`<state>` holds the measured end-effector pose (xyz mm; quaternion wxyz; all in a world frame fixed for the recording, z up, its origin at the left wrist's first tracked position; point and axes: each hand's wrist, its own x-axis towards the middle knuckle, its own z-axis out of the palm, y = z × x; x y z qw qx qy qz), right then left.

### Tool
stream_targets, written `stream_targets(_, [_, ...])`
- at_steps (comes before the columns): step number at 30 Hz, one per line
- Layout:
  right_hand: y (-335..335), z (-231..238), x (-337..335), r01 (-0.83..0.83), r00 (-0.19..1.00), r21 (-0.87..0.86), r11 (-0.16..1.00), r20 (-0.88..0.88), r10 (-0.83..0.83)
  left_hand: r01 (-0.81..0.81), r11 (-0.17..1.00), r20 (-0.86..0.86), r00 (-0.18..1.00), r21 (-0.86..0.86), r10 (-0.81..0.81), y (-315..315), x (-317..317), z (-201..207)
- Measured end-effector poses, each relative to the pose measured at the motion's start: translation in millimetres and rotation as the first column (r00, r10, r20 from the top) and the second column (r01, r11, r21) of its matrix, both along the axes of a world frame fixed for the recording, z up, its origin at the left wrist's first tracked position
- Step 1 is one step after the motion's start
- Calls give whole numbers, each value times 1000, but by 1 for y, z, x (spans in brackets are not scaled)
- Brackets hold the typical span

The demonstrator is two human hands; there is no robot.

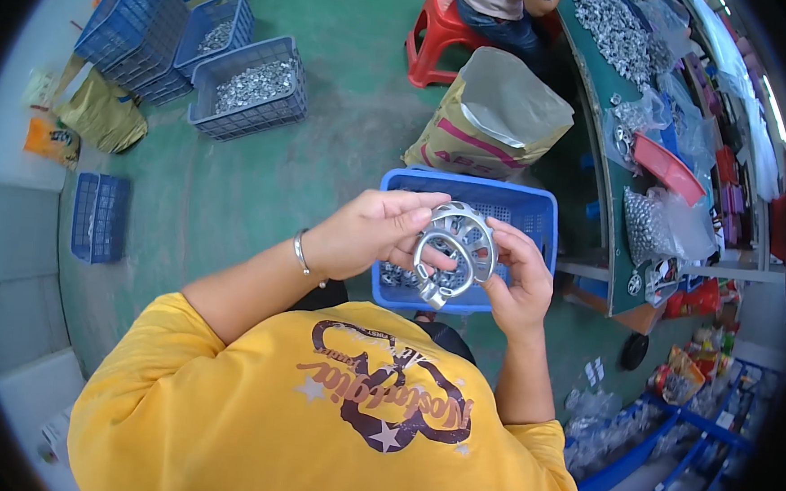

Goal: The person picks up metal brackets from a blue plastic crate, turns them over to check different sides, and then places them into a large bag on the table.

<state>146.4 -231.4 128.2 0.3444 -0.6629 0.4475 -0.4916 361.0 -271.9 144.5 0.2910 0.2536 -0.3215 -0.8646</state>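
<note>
Between my two hands, above a blue crate, is a shiny silver openwork part (481,236) with a curved, slotted body and an open ring (422,250) at its near side. My left hand (367,233) grips it from the left, thumb on top and some fingers reaching under and through the ring. On the right edge, my right hand (524,282) pinches it between thumb and fingers. Whether ring and body are joined I cannot tell. Below them, the blue crate (540,200) holds small silver parts (396,276), partly hidden by my hands.
A large open sack (472,129) stands just beyond the crate. To its right runs a green workbench (592,78) with silver parts, bags and a red tray (668,168). Someone sits on a red stool (437,37). Blue crates (247,129) stand far left; blue racking (660,442) is near right.
</note>
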Motion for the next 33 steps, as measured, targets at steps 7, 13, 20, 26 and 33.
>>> stream_targets(7, [-34,-4,72,139,990,95,986,19,-141,170,985,266,950,-9,-161,-74,62,-5])
stream_targets(13, [-37,-10,78,238,965,183,954,64,-253,323,946,295,903,15,-312,-105,61,-2])
stream_targets(20, [-33,-37,60,247,753,343,906,521,-402,525,848,414,790,-76,-452,-135,9,-15])
stream_targets(26, [-37,-87,29,15,661,620,784,583,-473,522,824,322,759,219,-566,-145,-46,-77])
stream_targets(33, [-35,-178,15,88,432,716,693,599,-674,423,843,548,814,-332,-192,-219,-118,-152])
